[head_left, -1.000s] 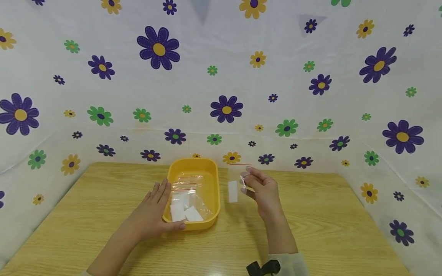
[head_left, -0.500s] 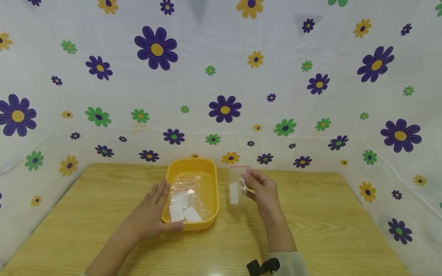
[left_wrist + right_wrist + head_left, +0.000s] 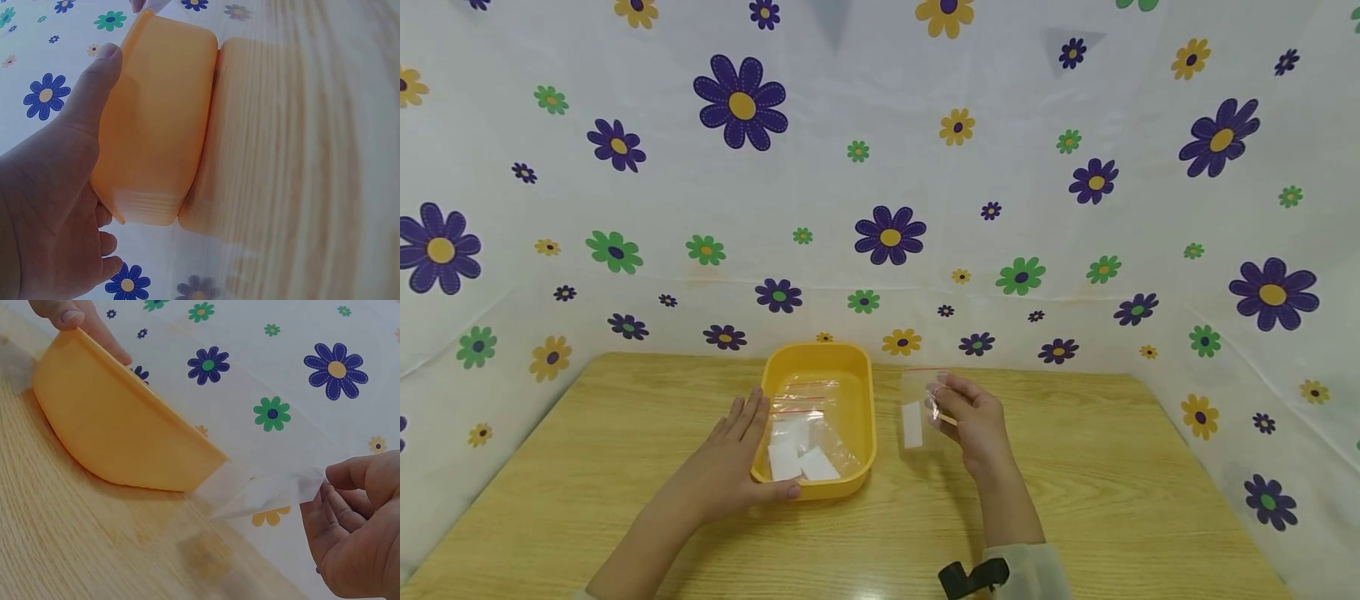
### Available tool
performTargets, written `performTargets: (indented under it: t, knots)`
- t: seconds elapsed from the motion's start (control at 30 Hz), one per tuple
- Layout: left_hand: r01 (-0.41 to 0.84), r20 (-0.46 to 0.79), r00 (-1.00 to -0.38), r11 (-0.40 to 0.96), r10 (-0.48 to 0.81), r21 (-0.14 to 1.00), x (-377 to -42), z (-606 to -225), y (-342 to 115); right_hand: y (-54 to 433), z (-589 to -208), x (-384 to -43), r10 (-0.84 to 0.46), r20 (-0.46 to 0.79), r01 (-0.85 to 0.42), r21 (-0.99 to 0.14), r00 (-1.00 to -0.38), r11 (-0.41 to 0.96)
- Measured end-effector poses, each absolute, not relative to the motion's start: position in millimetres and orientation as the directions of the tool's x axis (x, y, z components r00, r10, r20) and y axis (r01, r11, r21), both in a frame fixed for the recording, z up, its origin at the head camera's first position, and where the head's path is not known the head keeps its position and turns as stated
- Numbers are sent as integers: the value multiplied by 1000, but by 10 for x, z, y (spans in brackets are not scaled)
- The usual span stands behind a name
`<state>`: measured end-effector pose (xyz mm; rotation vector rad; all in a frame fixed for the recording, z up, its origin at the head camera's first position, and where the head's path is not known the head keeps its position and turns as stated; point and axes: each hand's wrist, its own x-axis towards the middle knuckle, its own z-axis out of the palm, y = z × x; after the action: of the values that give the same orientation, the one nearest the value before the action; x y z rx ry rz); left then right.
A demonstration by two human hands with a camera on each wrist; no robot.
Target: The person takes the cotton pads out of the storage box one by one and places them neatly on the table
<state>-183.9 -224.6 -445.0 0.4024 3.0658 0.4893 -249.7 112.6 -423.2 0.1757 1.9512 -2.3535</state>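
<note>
My left hand [image 3: 725,458] rests against the near left corner of a yellow plastic tray [image 3: 867,467]. Its straight fingers lie along the left rim and the thumb along the near rim. Inside the tray lie several clear zip bags [image 3: 831,442] with red seal lines and white pieces in them. To the right of the tray, my right hand [image 3: 981,425] pinches another clear zip bag [image 3: 912,386] by its right edge, between thumb and fingers. This bag hangs upright above the table, apart from the tray, with a white rectangular piece [image 3: 912,425] in it.
The tray stands on a light wood-grain table [image 3: 1112,475]. Behind and at both sides hangs a white cloth [image 3: 820,192] printed with purple, green and yellow flowers. A black strap mount [image 3: 973,577] sits at the right sleeve [image 3: 1026,571].
My right hand and its zip bag have come slightly down and a little to the right. The left hand and the tray stay in place.
</note>
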Motion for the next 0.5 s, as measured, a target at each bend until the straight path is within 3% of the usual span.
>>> performTargets:
  t: [0.5]
  knots:
    - [248,16,-967,920,255,303,-1843,-4442,-2239,1105,-4419,-2552,11,-173,168,-971,-985,-168]
